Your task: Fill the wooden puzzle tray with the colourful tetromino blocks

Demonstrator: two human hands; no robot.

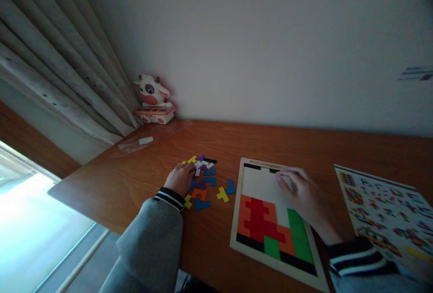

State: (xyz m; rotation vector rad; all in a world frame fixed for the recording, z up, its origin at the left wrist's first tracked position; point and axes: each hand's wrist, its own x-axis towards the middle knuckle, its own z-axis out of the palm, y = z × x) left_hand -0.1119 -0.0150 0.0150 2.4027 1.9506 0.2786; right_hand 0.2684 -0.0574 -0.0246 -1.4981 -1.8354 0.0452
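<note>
My right hand [299, 189] is over the upper part of a wooden puzzle board [236, 221]. Its thumb and fingers come together at a small black puzzle piece [273, 171] by the board's top edge. Red, orange, green and black pieces fill the lower part of the board, and the white base shows above them. To the left, my left hand [180, 178] rests with bent fingers over the edge of a pile of loose pieces [203, 167]; its fingertips are partly hidden. A yellow piece [222, 194] and a blue piece [230, 186] lie between pile and board.
A printed pattern sheet [389, 212] lies right of the board. At the back left corner of the wooden table [216, 139] stands a toy cow with a keyboard [154, 99]. Near it lies clear plastic wrap with a white label [145, 140]. A curtain [61, 49] hangs at left.
</note>
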